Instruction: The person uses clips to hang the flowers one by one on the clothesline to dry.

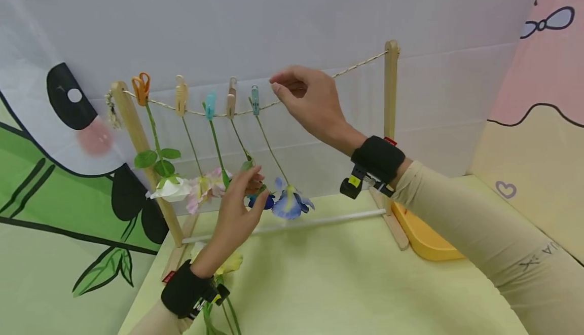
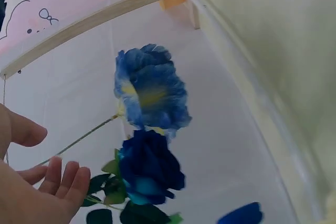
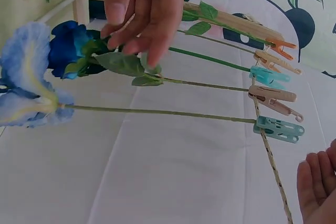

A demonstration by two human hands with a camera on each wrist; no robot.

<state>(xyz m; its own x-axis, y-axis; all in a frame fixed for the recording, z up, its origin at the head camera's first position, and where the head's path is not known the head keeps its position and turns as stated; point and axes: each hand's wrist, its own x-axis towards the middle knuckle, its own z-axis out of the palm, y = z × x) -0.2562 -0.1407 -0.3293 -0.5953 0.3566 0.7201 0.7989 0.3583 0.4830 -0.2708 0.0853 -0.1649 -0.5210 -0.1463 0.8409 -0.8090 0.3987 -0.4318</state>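
Observation:
Five flowers hang head-down from clothespins along a twisted rope [image 1: 360, 64]. My right hand [image 1: 312, 99] is raised beside the rope, just right of the teal clothespin [image 1: 255, 101], fingers curved and thumb apart, holding nothing. That clothespin grips the stem of a light blue flower [image 1: 290, 203]. My left hand [image 1: 241, 204] is beside the dark blue rose [image 2: 149, 166], thumb and fingers spread apart around nothing. In the head view this hand partly hides the rose, whose stem hangs from a brown clothespin [image 3: 270, 96].
Wooden posts [image 1: 391, 97] hold the rope, with a white bar [image 1: 319, 221] low between them. Left of the hands hang a white flower [image 1: 171, 189] and a pink one [image 1: 196, 198]. Yellow flowers [image 1: 231, 263] lie on the table near the left wrist. A yellow-orange tray [image 1: 424, 241] stands right.

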